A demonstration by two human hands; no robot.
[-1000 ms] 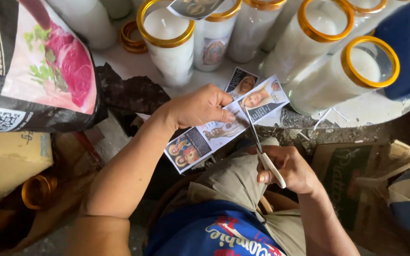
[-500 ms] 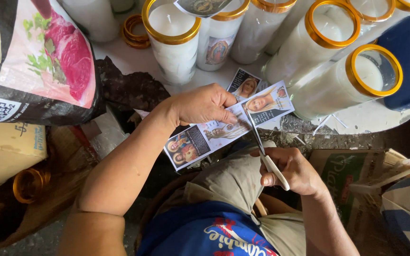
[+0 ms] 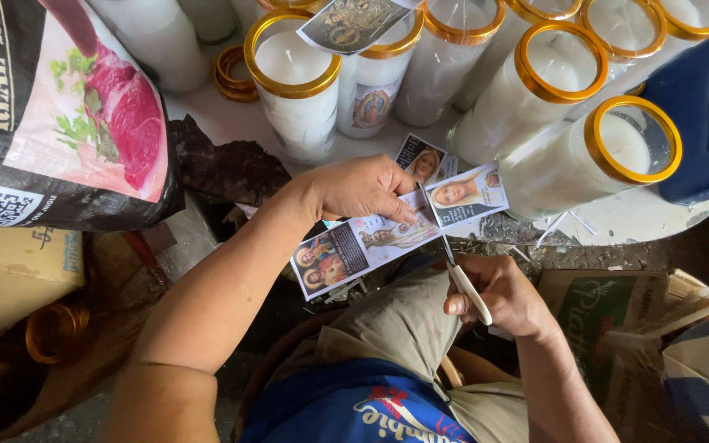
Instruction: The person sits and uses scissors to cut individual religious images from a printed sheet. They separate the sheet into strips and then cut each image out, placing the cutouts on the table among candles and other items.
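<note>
Below the row of gold-rimmed glass candles (image 3: 293, 82), the left hand (image 3: 363, 187) pinches a strip of printed pictures (image 3: 395, 234) flat and taut, apparently so the blades bite cleanly. The right hand (image 3: 498, 295), fingers curled shut around white-handled scissors (image 3: 457, 271), points them up into the strip, just beside the left thumb.

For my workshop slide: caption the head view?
Left hand holds a strip of printed pictures while right hand scissors it beside glass candles.
</note>
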